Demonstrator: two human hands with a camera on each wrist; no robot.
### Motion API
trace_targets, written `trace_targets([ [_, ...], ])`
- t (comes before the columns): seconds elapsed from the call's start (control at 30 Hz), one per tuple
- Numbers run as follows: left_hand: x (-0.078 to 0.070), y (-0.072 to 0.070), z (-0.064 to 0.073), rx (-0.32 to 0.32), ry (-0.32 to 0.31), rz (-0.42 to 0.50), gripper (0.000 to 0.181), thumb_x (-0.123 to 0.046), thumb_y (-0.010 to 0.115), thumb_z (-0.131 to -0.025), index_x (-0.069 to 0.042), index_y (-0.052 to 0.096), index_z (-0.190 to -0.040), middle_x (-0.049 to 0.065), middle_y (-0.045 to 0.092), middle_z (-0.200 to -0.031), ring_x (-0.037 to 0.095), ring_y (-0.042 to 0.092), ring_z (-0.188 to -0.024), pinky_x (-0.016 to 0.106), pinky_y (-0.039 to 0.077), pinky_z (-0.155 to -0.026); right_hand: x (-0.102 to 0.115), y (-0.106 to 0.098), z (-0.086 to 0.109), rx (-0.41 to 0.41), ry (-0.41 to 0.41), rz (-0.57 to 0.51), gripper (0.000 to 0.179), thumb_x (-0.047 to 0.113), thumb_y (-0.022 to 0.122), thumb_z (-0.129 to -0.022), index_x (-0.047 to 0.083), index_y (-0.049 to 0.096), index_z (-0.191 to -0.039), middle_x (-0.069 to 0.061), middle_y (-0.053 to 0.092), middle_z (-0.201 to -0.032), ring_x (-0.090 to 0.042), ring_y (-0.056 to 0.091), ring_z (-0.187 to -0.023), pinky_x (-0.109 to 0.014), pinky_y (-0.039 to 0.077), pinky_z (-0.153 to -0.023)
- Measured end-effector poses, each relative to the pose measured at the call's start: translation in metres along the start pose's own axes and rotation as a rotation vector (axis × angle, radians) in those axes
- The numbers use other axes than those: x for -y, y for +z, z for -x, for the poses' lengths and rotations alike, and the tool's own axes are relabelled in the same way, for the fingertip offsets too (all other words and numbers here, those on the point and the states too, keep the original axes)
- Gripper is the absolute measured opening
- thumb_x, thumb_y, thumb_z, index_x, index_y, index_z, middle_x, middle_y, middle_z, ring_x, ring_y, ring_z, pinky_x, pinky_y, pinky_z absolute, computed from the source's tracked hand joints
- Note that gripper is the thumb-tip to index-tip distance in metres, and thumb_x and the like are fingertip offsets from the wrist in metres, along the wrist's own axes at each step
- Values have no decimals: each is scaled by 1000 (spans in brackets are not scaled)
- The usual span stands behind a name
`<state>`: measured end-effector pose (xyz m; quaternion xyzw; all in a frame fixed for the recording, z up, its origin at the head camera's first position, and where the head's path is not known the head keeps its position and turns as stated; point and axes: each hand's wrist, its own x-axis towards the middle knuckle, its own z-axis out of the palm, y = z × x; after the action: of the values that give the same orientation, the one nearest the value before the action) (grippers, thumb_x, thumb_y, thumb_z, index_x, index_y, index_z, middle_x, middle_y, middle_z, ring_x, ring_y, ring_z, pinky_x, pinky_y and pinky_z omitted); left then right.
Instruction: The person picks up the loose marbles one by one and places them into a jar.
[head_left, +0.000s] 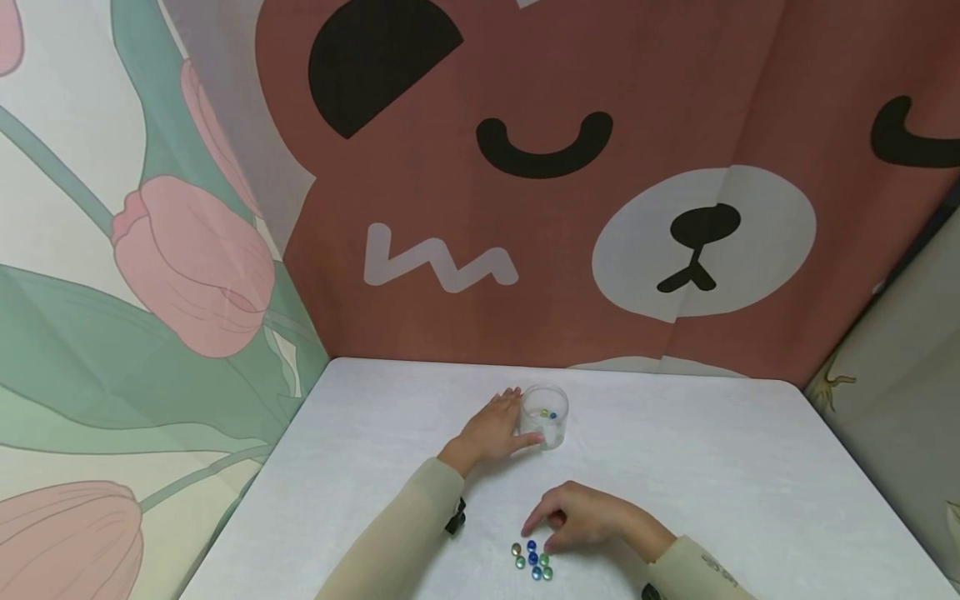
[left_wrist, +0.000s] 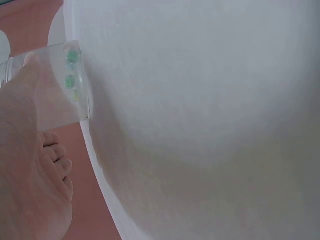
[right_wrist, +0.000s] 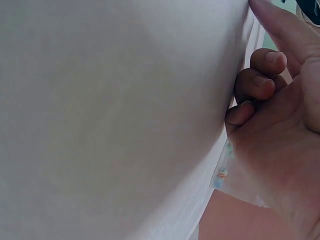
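In the head view a clear plastic cup (head_left: pixel 553 432) stands upright near the back of the table, with small glass marbles (left_wrist: pixel 70 81) at its bottom. My left hand (head_left: pixel 491 429) rests against its left side, fingers straight and thumb across the front. Nearer to me lies a cluster of several loose marbles (head_left: pixel 533 559), blue, green and one amber. Over them reaches my right hand (head_left: pixel 588 515), index finger and thumb apart and pointing down, thumb tip right at a green marble (head_left: pixel 543 560). Its other fingers (right_wrist: pixel 255 85) are curled in; nothing shows in its grasp.
A white cloth covers the table (head_left: pixel 720 467). Behind it hangs a brown bear-print curtain (head_left: pixel 555 317), with a tulip-print curtain (head_left: pixel 60 350) on the left and a pale curtain (head_left: pixel 900 375) at right. The cup stands close to the table's back edge.
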<state>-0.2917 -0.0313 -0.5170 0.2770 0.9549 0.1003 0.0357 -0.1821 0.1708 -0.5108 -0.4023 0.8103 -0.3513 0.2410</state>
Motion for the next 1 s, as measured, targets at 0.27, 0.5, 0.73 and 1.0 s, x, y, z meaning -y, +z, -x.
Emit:
trace_targets([
  [0.27,1,0,1,-1,4,0,99,-76,42,-94,-1,29,-158,10,27,-166,22,21,-155,33,16,-128,2,1,-2,11,-9,-8,25,14,81,-85,18,79,-110,16,49,-68,6,41,-60,-11,38,-58],
  [0.5,1,1,1,-1,-4,12,99,-76,42,-94,-2,29,-159,10,27,-166,21,21,-155,33,15,-128,1,2,-3,15,-30,-5,24,15,81,-85,18,80,-109,17,50,-69,7,41,-60,-11,39,-57],
  [0.73,1,2,0,-8,-3,6,100,-77,42,-94,-2,30,-158,9,28,-166,21,21,-155,33,16,-128,3,2,-3,15,-47,2,21,16,80,-87,18,80,-107,18,51,-71,8,42,-63,-11,40,-59],
  [1.0,2,3,-1,-7,0,0,99,-77,41,-94,-2,29,-159,9,27,-167,21,21,-155,32,15,-128,4,2,-4,-2,-61,14,13,18,79,-89,19,80,-102,18,51,-73,8,42,-65,-11,41,-61],
])
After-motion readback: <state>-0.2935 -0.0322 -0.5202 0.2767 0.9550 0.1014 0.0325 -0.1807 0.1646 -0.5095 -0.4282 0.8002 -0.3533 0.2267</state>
